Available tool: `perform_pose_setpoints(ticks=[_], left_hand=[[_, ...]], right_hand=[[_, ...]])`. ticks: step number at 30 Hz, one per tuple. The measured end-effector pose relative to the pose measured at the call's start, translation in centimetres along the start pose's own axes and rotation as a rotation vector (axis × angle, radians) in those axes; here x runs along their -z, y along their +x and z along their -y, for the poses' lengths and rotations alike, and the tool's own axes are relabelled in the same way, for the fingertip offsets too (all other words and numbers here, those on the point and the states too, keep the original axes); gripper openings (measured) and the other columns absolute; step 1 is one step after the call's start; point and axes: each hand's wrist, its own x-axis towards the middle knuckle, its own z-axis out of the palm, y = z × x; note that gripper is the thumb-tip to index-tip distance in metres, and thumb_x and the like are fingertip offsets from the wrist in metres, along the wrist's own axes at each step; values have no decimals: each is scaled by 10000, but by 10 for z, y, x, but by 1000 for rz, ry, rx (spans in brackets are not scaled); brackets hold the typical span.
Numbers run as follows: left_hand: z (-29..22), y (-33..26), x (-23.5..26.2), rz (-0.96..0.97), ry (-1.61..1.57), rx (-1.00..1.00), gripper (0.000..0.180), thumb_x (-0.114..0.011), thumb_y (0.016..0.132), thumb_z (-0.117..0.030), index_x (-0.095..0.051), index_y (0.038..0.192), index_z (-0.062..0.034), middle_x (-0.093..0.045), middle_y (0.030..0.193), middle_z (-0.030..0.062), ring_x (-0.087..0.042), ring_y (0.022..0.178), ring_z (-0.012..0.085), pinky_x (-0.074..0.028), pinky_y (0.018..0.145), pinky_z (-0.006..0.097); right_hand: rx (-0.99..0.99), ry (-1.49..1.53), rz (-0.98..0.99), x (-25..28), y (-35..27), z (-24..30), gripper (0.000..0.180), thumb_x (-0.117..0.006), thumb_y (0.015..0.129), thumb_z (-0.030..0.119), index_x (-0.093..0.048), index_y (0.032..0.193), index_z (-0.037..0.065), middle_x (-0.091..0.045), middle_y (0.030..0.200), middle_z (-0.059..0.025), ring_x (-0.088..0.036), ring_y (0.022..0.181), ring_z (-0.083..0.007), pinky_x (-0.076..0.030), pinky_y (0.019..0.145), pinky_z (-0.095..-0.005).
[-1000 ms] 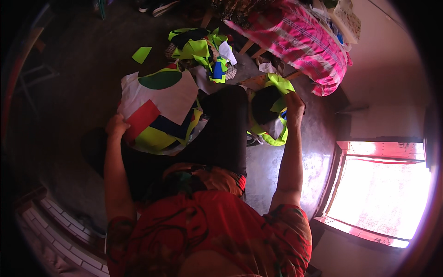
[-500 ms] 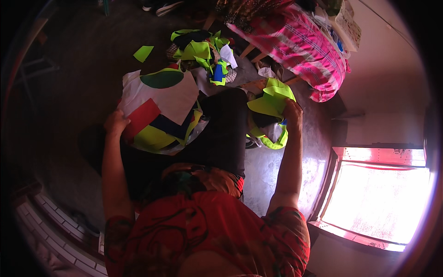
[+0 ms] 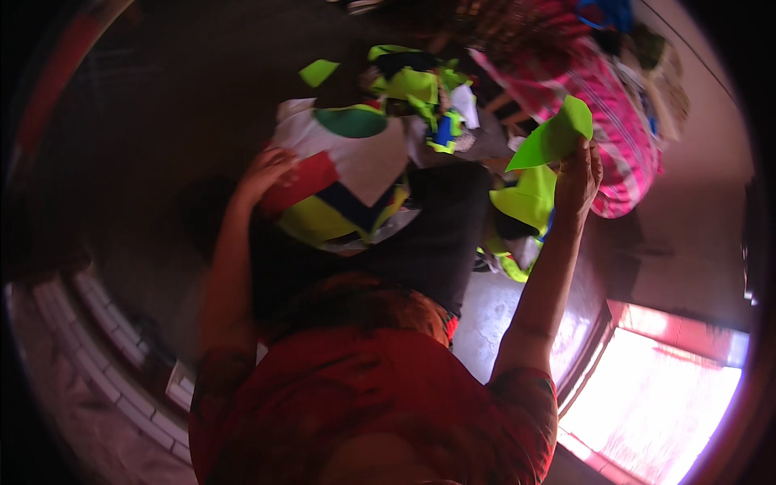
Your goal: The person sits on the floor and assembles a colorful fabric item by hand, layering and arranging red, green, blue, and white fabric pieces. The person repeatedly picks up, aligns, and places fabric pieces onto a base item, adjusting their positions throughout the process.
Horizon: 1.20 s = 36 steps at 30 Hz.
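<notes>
Pinched in my right hand (image 3: pixel 584 176) is a neon yellow-green cloth scrap (image 3: pixel 558 136), raised above a smaller heap of neon scraps (image 3: pixel 529 196) to the right of my leg. My left hand (image 3: pixel 273 171) is open, its fingers loosely spread at the left edge of the layered cloth pieces on my lap. Nearest to it there is a red scrap (image 3: pixel 311 176). A large white piece (image 3: pixel 368 166) spreads beside that, with a dark green rounded piece (image 3: pixel 350 122) at its far edge. Navy (image 3: pixel 356 206) and yellow (image 3: pixel 314 222) pieces show on the near side.
Beyond my lap, a pile of neon, blue and white scraps (image 3: pixel 412 85) lies on the dark floor. One lone neon scrap (image 3: pixel 319 72) sits left of it. A pink checked cloth (image 3: pixel 602 89) drapes at the far right. A bright window (image 3: pixel 655 396) is at the right.
My right hand has risen from the right heap with a neon scrap in it. My left hand has loosened from the edge of the lap pieces. The whole view has shifted.
</notes>
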Motion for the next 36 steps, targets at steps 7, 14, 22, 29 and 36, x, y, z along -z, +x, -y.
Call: perform_pose_setpoints(ticks=[7,14,22,29,36], left_hand=[[-2,-6,-3,150,-19,204,445,-550,917,-454,-603,1087,-45,-656,972,100,-663,809,201,-546,672,335],[-1,-6,-15,263,86,290,639,-531,870,-593,-600,1103,-2,-669,932,134,-674,748,256,-543,656,358],[-17,-12,-24,256,403,427,629,-643,775,-614,-660,986,-22,-658,736,125,-645,567,219,-501,451,351],[9,-1,-17,436,549,360,278,-710,782,-313,-671,890,-60,-614,643,64,-578,460,170,-446,402,311],[3,-7,-20,357,541,399,193,-651,803,-202,-653,937,-62,-637,681,72,-599,499,170,-461,405,324]], right_hand=[[-342,151,421,-141,-92,-60,148,-626,910,196,-673,878,60,-586,804,54,-494,771,-59,-401,709,-233],[-281,-130,765,-210,-187,-124,184,-649,872,198,-652,900,16,-590,679,-83,-531,625,-134,-453,628,-298],[-253,-141,836,-227,-211,-126,182,-647,854,208,-669,900,33,-623,722,-130,-604,652,-234,-475,649,-345],[-322,-52,906,-235,-230,-139,214,-640,870,234,-680,940,36,-632,726,-112,-595,655,-189,-473,656,-334],[-485,154,706,-229,-207,-133,313,-575,929,301,-675,1004,14,-668,876,-56,-577,799,-103,-474,736,-295]])
